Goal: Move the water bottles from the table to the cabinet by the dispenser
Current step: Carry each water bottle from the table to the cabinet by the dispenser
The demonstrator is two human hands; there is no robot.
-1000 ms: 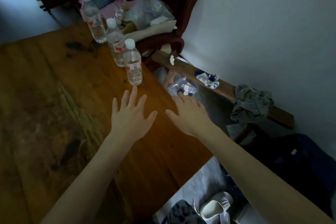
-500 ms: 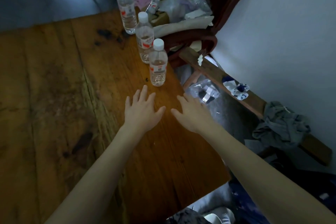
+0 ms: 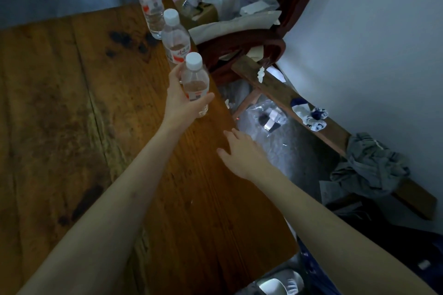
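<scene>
Three water bottles are seen in a row along the right edge of the wooden table (image 3: 72, 108). Each bottle is clear and has a white cap and a red and white label.

The near bottle (image 3: 195, 84) is held by the left hand (image 3: 182, 100). The fingers are curled round its far side and the thumb is laid across the front, just under the label. The bottle is upright. Its bottom is seen at the table top, but whether it is touching the wood or lifted a little cannot be told.

The middle bottle (image 3: 176, 39) is stood just behind the near one, close to the fingers. The far bottle (image 3: 148, 1) is stood behind that, near the table's far corner. It is the tallest of the three.

The right hand (image 3: 242, 153) is kept low over the right edge of the table. Its fingers are spread and loose, and nothing is held in it. It is well apart from the bottles.

A dark red chair (image 3: 275, 38) is seen past the table, piled with bags and cloth. A wooden plank (image 3: 282, 96) is laid along the white wall, with small blue and white things on it. A gray cloth (image 3: 369, 167) is heaped farther along.
</scene>
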